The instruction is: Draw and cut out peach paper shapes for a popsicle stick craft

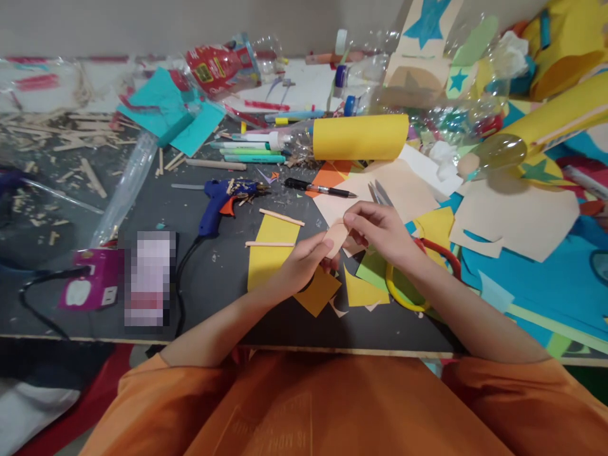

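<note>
A small beige paper cutout (336,239) with a rounded end is pinched between my two hands above the table. My left hand (308,258) grips its lower left part, thumb on top. At its upper right edge, my right hand (377,229) holds it with thumb and fingers together. Below and left lies a yellow paper sheet (266,272) with two thin wooden sticks, one stick (281,217) near its top and another stick (270,244) across it. Scissors (396,285) with red and yellow handles lie partly hidden under my right forearm.
A blue glue gun (216,206) with a trailing cord and a black pen (319,188) lie ahead. Behind them are markers (251,152) and a bottle wrapped in yellow paper (361,137). Paper scraps (513,221) cover the right; broken sticks (71,130) litter the left.
</note>
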The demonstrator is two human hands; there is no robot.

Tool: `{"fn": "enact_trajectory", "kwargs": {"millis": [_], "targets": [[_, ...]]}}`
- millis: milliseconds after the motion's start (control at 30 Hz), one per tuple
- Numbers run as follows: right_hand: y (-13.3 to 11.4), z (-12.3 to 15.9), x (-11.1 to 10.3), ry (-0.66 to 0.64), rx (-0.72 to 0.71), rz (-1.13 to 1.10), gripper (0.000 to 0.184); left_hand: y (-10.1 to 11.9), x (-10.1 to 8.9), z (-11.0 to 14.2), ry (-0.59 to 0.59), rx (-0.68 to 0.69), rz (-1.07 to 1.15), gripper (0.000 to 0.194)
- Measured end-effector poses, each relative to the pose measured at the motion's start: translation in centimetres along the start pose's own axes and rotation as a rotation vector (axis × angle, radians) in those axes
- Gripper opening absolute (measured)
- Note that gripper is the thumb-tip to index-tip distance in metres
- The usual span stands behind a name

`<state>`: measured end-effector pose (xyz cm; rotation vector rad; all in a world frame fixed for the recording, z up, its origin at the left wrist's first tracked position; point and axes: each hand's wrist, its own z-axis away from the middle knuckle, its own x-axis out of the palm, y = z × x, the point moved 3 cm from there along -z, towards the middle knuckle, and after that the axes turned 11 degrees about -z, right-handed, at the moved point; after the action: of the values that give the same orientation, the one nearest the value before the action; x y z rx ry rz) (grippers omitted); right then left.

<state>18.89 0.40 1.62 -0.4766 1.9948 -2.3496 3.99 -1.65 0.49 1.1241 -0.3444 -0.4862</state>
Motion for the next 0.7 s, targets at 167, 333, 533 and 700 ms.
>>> {"fn": "enact_trajectory", "kwargs": {"millis": [167,333,533,700], "targets": [[0.08,0.36,0.28,-0.004,-0.032,0.035,0.036,-0.3,0.25,0.62,-0.026,0.071,-0.029,0.032],[-0.26,0.37,0.05,0.019,-0.154,0.152,0.037,-0.53,0.56,0.72,-0.023,0.054,-0.03,0.031],[0.22,0.27,-0.08,0.029,-0.168,0.212,0.032,-0.83,0.26,0.4,-0.017,0.005,0.041,0.037],[0.5,0.28,-0.13,0.016,-0.095,0.232,0.032,-0.39,0.09,0.52,-0.124,-0.093,0.14,0.039]]}}
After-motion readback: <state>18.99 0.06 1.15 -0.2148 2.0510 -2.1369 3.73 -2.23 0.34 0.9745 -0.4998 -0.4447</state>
